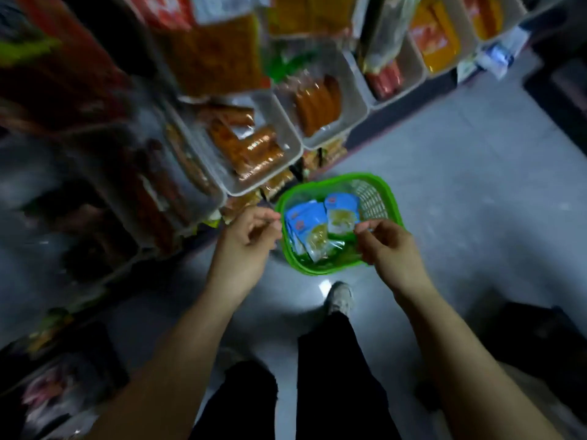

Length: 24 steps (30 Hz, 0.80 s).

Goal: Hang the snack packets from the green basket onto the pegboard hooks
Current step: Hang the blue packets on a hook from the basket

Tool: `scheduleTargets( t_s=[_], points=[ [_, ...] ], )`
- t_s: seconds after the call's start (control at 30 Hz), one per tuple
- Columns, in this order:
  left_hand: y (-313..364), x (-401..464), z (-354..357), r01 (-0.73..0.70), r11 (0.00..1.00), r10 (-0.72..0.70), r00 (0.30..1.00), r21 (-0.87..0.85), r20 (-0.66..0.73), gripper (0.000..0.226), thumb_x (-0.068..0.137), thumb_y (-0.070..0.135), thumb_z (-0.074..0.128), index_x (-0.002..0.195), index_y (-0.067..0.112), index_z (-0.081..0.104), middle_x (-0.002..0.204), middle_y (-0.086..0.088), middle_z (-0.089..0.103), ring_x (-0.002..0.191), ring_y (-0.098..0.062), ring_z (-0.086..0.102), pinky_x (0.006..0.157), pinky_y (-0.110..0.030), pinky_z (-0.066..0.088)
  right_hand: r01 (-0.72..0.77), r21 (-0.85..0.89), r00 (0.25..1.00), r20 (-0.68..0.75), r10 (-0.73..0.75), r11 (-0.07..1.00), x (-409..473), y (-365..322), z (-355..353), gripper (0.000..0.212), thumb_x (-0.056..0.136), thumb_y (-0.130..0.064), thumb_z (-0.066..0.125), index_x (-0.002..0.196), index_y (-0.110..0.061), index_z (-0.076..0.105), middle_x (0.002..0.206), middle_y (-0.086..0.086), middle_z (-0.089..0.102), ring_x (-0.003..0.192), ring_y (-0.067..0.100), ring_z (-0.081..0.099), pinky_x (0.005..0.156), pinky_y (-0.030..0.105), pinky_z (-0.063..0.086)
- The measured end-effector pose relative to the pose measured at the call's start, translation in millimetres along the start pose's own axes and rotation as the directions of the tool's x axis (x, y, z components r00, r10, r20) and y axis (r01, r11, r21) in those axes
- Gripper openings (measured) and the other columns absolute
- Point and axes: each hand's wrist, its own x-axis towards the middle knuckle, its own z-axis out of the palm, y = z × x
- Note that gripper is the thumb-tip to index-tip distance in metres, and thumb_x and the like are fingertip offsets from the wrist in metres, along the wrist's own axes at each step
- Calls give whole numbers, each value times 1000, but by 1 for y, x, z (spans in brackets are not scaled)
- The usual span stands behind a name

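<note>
Basket [379,182], green plastic lattice, rounded-square, on grey glossy floor [476,185] at frame centre. Contents: glossy blue-topped snack packets [313,228] with clear windows showing yellowish filling, several overlapping, leaning. White plastic bins [287,134], upper centre, hold orange-brown wrapped sticks; shelving at left is blurred and dark. Left hand [244,239] at basket's left rim, fingers loosely curled, apparently grasping nothing. Right hand [386,246] over right rim, fingertips near one packet; contact cannot be told.

The glossy grey floor [460,173] carries the green basket [320,270] beside a white shoe [341,296].
</note>
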Motion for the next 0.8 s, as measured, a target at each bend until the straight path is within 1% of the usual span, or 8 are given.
scheduleTargets(
  t_s=[0.2,0.37,0.47,0.57,0.6,0.63,0.7,0.8],
  points=[
    [-141,116,123,263,965,-263,962,6,71,24,91,-1,52,82,22,56,77,4,59,61,2,58,57,-7,46,-265,-228,957,59,285,937,134,157,-28,9,92,-11,56,85,-7,60,61,4,56,45,4,50,42,11,38],
    [-309,204,198,540,838,-546,831,83,111,10,93,1,50,88,7,55,74,-8,51,60,-12,44,42,-8,39,-230,-523,935,116,336,821,250,303,-24,21,91,-22,59,70,-23,59,78,15,68,67,20,59,64,29,46],
    [-380,243,224,662,739,-673,734,125,90,14,93,8,53,104,1,58,80,-11,57,58,-15,48,48,-20,45,-205,-675,929,94,358,708,311,367,-16,23,90,-26,62,103,-8,68,109,21,67,98,30,63,71,27,41],
    [-406,270,238,765,639,-768,630,78,113,12,94,16,53,92,5,57,55,-3,63,46,-16,60,35,-16,44,-252,-653,929,42,367,714,365,402,-4,45,88,-30,64,124,-4,56,128,21,58,115,34,56,90,37,45],
    [-412,279,242,762,642,-767,633,84,107,12,93,18,54,95,7,58,60,-2,67,53,-15,64,36,-14,44,-252,-653,932,35,361,714,380,406,2,49,88,-30,64,127,-3,52,131,21,55,118,35,54,93,38,44],
    [-420,290,246,744,659,-752,655,110,74,21,92,19,56,109,7,57,81,-5,71,72,-17,68,50,-14,50,-248,-648,936,31,350,720,394,410,6,54,88,-29,65,131,-2,48,134,21,52,120,34,52,92,36,43],
    [-432,311,250,672,730,-676,737,127,-17,52,89,20,61,135,4,41,129,-13,57,115,-29,56,92,-31,50,-266,-590,940,17,341,762,417,414,14,62,86,-22,68,137,-1,39,137,19,48,124,31,49,88,30,40],
    [-446,328,252,632,771,-629,775,83,-62,67,87,17,63,143,5,29,144,-15,42,127,-34,45,103,-44,42,-341,-555,923,-44,383,758,435,425,25,79,81,-26,73,143,-2,29,142,20,43,128,31,46,104,35,40]
  ],
)
